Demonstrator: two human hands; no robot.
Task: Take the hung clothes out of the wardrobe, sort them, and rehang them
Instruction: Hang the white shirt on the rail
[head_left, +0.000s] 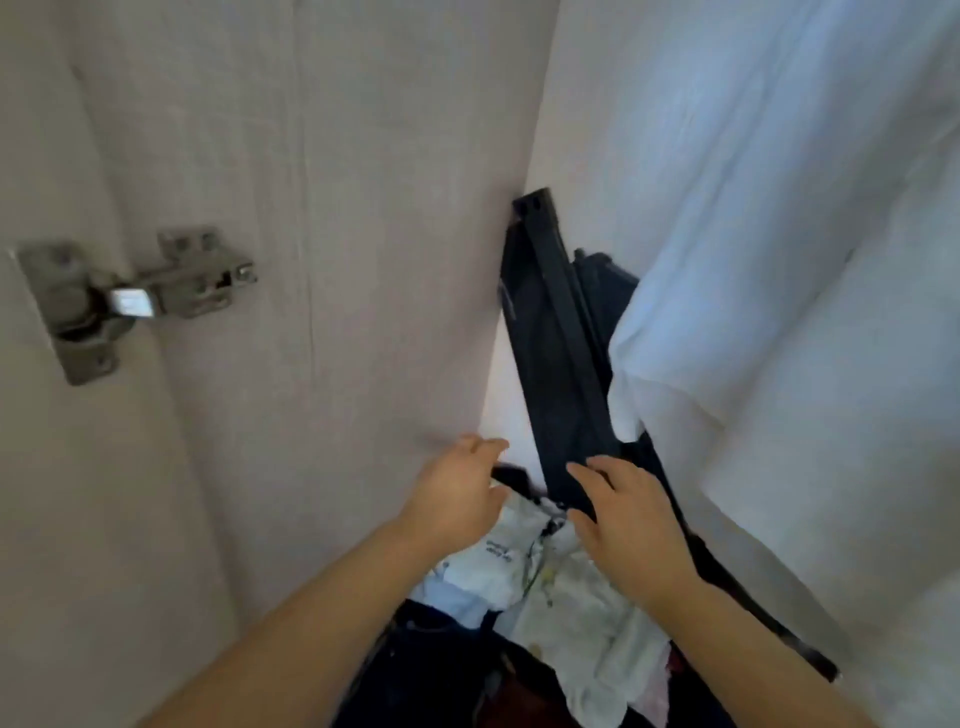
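Foreground: the left forearm (291, 639) and right forearm (769, 649) enter from the lower edge and reach into the wardrobe. Below and between them lies a heap of loose clothes: a white printed garment (587, 597), crumpled, on top of a dark blue garment (431, 654).

The left hand (457, 499) is held over the left edge of the heap, close to the wardrobe side panel (363, 208). Its fingers (488, 447) are loosely curled and grasp nothing. The right hand (631, 525) lies palm down with its fingers straight and spread, released. The fingertips rest on the lower end of a long black bar (561, 364).

The bar stands tilted, with its upper end in the corner beside the side panel and its lower end at the heap. To its right a white hanging garment (779, 260) fills the frame and overlaps the bar's right edge. A metal hinge (130, 301) sits at far left, blurred.
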